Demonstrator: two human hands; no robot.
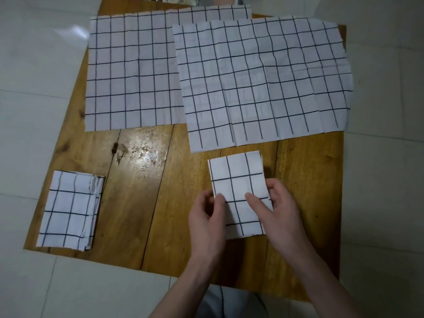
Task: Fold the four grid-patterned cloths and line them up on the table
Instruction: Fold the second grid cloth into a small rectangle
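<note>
A glossy wooden table (142, 180) stands on pale floor tiles (34, 99); no writing is legible. 2 unfolded cloths (133, 72) overlap at the far side, 1 folded cloth (68, 210) lies near-left. The left hand (207, 216) and right hand (275, 210) pinch another folded cloth (238, 180) near-right.

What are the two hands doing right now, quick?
Left hand: pinching the left edge of the folded cloth, thumb on top.
Right hand: gripping the same cloth's right side, thumb pressed on top.
</note>
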